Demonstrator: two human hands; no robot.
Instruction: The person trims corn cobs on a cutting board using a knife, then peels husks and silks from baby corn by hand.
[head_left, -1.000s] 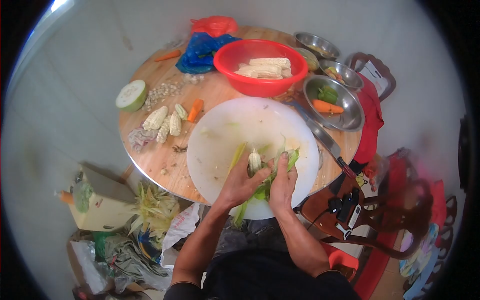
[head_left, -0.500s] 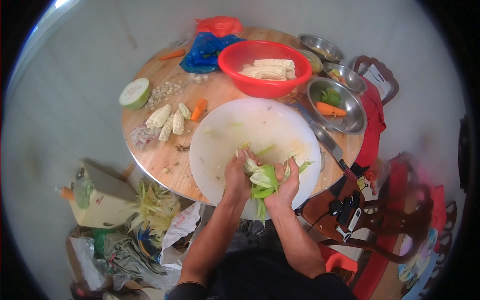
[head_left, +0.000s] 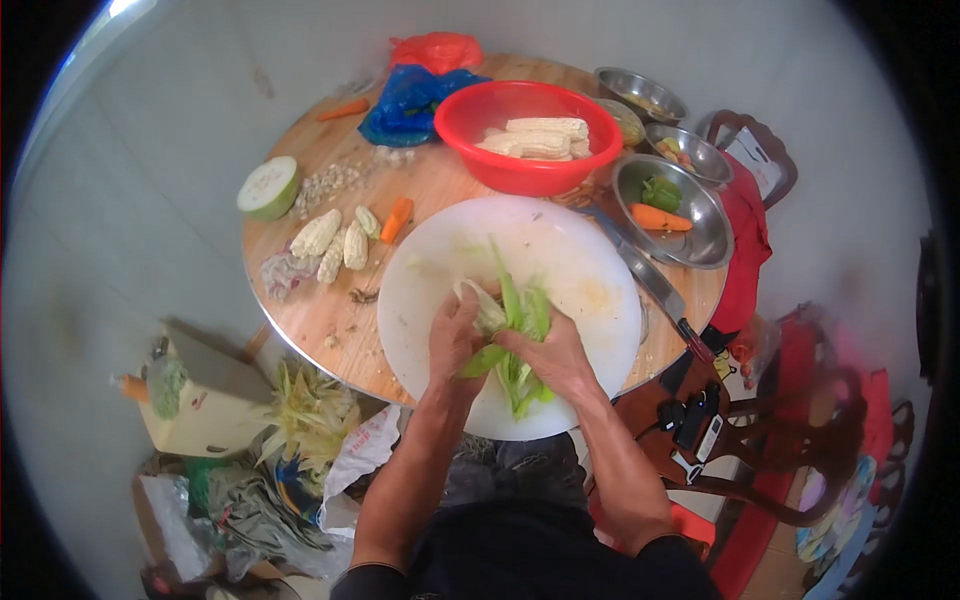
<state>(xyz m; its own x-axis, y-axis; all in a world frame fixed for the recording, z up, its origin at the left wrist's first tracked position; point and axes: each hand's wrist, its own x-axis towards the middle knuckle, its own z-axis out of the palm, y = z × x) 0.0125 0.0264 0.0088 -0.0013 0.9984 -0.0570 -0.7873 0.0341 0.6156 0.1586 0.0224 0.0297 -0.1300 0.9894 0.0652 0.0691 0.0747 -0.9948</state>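
In the head view, my left fingers (head_left: 462, 312) are curled closed around a pale corn ear (head_left: 488, 308), and my right fingers (head_left: 518, 343) are bent in over its green husk (head_left: 533, 312), thumb pressed against the leaves. The corn ear is tilted between my hands, above the round white board (head_left: 430, 260) on the wooden tabletop (head_left: 330, 325). To the board's left I see short cobs (head_left: 318, 233); beyond it, the red basin (head_left: 528, 180) holds more ears; a knife (head_left: 655, 283) lies along its right side.
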